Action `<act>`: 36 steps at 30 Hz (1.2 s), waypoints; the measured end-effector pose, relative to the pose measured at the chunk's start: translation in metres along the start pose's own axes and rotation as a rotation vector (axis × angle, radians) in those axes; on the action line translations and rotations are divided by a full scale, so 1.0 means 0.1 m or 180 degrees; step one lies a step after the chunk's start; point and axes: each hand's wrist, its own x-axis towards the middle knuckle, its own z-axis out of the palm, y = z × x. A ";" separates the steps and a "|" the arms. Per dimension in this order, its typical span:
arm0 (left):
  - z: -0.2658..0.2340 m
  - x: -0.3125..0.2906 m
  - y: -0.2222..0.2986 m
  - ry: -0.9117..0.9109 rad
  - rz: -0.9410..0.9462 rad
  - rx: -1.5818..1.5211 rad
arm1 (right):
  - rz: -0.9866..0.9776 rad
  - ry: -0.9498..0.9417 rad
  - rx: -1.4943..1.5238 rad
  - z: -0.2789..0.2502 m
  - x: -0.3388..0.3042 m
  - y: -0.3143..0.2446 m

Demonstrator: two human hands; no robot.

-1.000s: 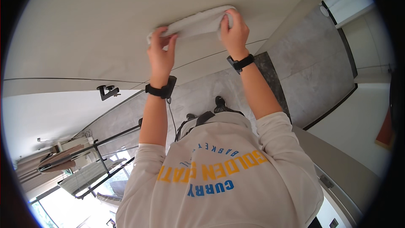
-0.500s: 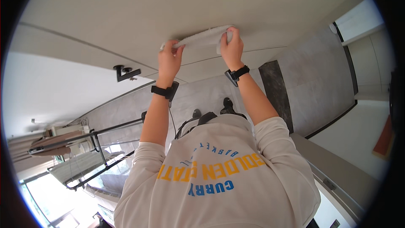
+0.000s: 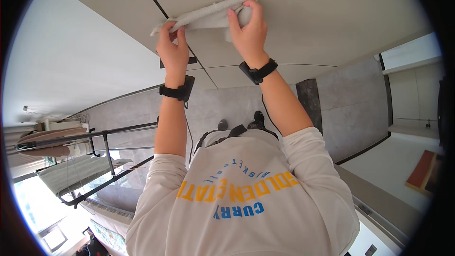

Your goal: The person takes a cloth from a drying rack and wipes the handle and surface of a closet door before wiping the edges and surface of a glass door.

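Note:
A white, fluffy cloth is stretched between my two hands, lying along a large beige panel. My left hand pinches the cloth's left end between thumb and fingers. At the other end my right hand grips a bunched fold, and a corner of the cloth hangs below it. The cloth's far edge appears to touch the panel. Behind my left wrist, a black door handle is mostly hidden. Both wrists wear black straps with small devices.
Dark seams cross the panel near my left hand and below both hands. Grey tiled floor with a dark strip lies beneath. A black-railed rack with hung cloths stands to the left. A red-brown framed board is at the right.
Both hands have moved the cloth farther up the panel and somewhat left. The view has shifted too, and the door handle is now mostly covered by my left wrist.

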 end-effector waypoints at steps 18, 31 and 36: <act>0.63 -0.68 -0.31 -0.0646 -0.0398 0.0257 | -0.0359 -0.0837 -0.0975 -0.37 -0.60 0.84; 0.88 -1.28 -0.48 -0.1145 -0.1219 0.0384 | 0.0130 -0.1526 -0.1377 -0.85 -0.96 1.41; 0.40 -1.16 -0.30 -0.0656 -0.1015 0.0153 | 0.0729 -0.1533 -0.0945 -0.50 -1.04 1.17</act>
